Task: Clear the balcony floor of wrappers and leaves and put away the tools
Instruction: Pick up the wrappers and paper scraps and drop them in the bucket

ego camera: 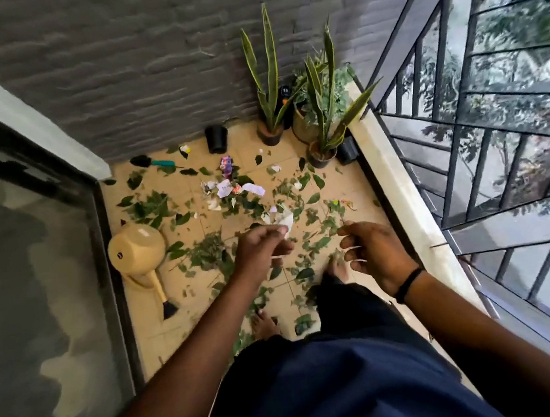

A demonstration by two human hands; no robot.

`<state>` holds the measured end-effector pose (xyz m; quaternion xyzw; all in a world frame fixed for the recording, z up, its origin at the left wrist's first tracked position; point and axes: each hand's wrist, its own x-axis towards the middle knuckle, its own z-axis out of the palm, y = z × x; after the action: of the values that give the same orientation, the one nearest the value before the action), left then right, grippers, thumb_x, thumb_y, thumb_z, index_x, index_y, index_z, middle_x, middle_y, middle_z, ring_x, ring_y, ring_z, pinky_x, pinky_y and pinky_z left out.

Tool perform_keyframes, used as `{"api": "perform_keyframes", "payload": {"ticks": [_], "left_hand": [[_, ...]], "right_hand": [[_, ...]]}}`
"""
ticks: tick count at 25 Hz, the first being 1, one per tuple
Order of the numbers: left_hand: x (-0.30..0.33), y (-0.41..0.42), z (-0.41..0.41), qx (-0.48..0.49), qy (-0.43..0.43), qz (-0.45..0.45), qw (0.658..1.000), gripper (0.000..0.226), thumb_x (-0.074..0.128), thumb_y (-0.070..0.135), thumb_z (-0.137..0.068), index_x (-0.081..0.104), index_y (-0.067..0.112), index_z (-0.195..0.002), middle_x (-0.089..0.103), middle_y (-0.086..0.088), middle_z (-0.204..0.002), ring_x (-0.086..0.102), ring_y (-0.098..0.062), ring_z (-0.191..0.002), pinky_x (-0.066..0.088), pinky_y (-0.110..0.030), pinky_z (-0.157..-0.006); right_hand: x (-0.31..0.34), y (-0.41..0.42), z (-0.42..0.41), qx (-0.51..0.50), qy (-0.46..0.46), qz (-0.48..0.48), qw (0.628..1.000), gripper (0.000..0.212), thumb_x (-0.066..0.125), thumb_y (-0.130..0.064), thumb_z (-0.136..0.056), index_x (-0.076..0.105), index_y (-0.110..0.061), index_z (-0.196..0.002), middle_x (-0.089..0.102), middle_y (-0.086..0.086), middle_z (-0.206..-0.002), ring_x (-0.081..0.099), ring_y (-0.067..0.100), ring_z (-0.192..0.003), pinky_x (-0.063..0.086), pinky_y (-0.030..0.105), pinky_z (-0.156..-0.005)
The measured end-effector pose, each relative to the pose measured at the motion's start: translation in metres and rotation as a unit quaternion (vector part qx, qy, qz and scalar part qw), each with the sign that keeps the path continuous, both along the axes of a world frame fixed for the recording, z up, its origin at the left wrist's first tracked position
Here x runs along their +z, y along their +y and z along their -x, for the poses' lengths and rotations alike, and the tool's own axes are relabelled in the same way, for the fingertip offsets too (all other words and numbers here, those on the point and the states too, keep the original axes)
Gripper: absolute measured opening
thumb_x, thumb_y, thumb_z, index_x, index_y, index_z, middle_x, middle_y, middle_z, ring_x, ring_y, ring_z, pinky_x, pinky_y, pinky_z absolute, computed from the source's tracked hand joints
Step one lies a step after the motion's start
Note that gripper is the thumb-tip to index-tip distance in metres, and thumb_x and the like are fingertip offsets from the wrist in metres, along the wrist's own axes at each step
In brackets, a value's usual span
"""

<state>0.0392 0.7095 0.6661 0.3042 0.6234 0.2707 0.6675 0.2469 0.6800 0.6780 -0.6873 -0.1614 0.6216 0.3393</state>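
Balcony floor [361, 195], tan tiles, seen from above by a standing person. Green leaves [150, 207] scattered over most of the tiles, thickest in the middle. Paper and plastic wrappers [226, 187] lie in a loose cluster mid-floor, a purple one [226, 165] just beyond them toward the wall.

Left hand [261, 249] held out over the litter, fingers curled, pinching a crumpled white scrap of paper [285, 221] at the fingertips. Right hand [373, 252] beside it, apart, fingers loosely curled with long nails showing; a thin stem seems to rise from its thumb side, but whether it grips anything I cannot tell. Black band [409, 285] on the right wrist.

Tools: a teal-handled trowel [153, 161] lies near the grey wall; a tan watering can [139, 254] lies by the glass door frame on the left, spout pointing toward the person.

Potted plants [268, 82] with long upright leaves stand in the far corner, an empty black pot [217, 138] to their left. Metal railing [484, 136] runs along the right. Two bare feet [264, 322] stand among the leaves.
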Motion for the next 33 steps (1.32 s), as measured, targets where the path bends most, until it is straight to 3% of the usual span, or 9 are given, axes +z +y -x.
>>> {"api": "perform_keyframes", "payload": {"ticks": [6,10,13,17,20,22,26,29,33], "left_hand": [[-0.012,0.061,-0.068,0.082,-0.037,0.097,0.991,0.022,0.057,0.018,-0.100,0.077,0.014,-0.092,0.075,-0.006,-0.085,0.069,-0.016,-0.073,0.054,-0.027,-0.064],[-0.100,0.098,-0.094,0.103,0.027,0.176,0.979,0.024,0.058,0.019,-0.100,0.076,0.012,-0.086,0.076,-0.007,-0.083,0.071,-0.014,-0.071,0.055,-0.027,-0.064],[-0.266,0.133,-0.110,0.058,0.134,0.196,0.970,0.024,0.060,0.017,-0.099,0.071,0.014,-0.078,0.075,-0.002,-0.074,0.068,-0.014,-0.065,0.050,-0.029,-0.059],[-0.523,0.178,-0.114,-0.163,0.219,0.222,0.936,0.017,0.069,0.029,-0.087,0.074,0.014,-0.080,0.064,0.004,-0.060,0.056,-0.019,-0.060,0.040,-0.026,-0.057],[-0.661,0.216,-0.107,-0.310,0.325,0.182,0.875,0.033,0.063,0.032,-0.083,0.076,0.011,-0.104,0.072,-0.008,-0.104,0.067,-0.026,-0.092,0.055,-0.031,-0.081],[-0.714,0.232,-0.107,-0.391,0.367,0.164,0.828,0.040,0.054,0.026,-0.086,0.072,0.015,-0.120,0.062,-0.013,-0.131,0.058,-0.035,-0.120,0.049,-0.044,-0.103],[-0.743,0.253,-0.112,-0.478,0.404,0.144,0.766,0.037,0.049,0.019,-0.096,0.063,0.008,-0.129,0.053,-0.019,-0.139,0.048,-0.042,-0.130,0.041,-0.050,-0.109],[-0.716,0.260,-0.110,-0.408,0.430,0.086,0.801,0.027,0.054,0.016,-0.095,0.068,0.005,-0.116,0.065,-0.017,-0.125,0.057,-0.037,-0.122,0.047,-0.043,-0.102],[-0.629,0.243,-0.096,-0.309,0.412,0.014,0.857,0.015,0.066,0.009,-0.089,0.076,0.016,-0.098,0.073,-0.010,-0.105,0.066,-0.030,-0.105,0.054,-0.037,-0.086]], "right_hand": [[-0.104,0.096,-0.027,0.011,0.027,0.082,0.996,0.024,0.052,-0.015,-0.101,0.069,-0.008,-0.085,0.059,0.007,-0.066,0.047,0.018,-0.048,0.035,0.022,-0.044],[-0.234,0.144,-0.032,0.045,0.016,0.139,0.989,0.026,0.058,-0.015,-0.099,0.066,-0.010,-0.075,0.057,0.006,-0.059,0.043,0.020,-0.044,0.033,0.024,-0.045],[-0.361,0.153,-0.034,-0.029,-0.013,0.186,0.982,0.023,0.060,-0.014,-0.097,0.065,-0.007,-0.076,0.059,0.005,-0.060,0.047,0.023,-0.050,0.038,0.030,-0.050],[-0.481,0.149,-0.029,-0.114,-0.034,0.234,0.965,0.021,0.058,-0.019,-0.099,0.062,-0.005,-0.084,0.061,0.008,-0.070,0.051,0.023,-0.055,0.041,0.032,-0.054],[-0.491,0.160,-0.029,-0.135,0.003,0.244,0.960,0.022,0.059,-0.023,-0.100,0.069,-0.005,-0.093,0.062,0.005,-0.069,0.053,0.018,-0.053,0.038,0.024,-0.047],[-0.486,0.167,-0.032,-0.119,0.026,0.257,0.959,0.024,0.059,-0.025,-0.100,0.071,-0.006,-0.094,0.063,0.003,-0.068,0.054,0.019,-0.057,0.038,0.026,-0.050],[-0.478,0.186,-0.034,-0.058,0.035,0.245,0.967,0.025,0.059,-0.030,-0.099,0.071,-0.011,-0.089,0.065,-0.001,-0.067,0.056,0.017,-0.058,0.040,0.028,-0.051],[-0.489,0.189,-0.036,-0.053,0.005,0.246,0.968,0.026,0.060,-0.029,-0.099,0.069,-0.004,-0.095,0.065,0.000,-0.066,0.055,0.020,-0.057,0.040,0.027,-0.050],[-0.495,0.186,-0.028,-0.010,-0.012,0.261,0.965,0.025,0.060,-0.028,-0.099,0.069,-0.005,-0.099,0.066,0.005,-0.073,0.057,0.020,-0.059,0.040,0.024,-0.048]]}}
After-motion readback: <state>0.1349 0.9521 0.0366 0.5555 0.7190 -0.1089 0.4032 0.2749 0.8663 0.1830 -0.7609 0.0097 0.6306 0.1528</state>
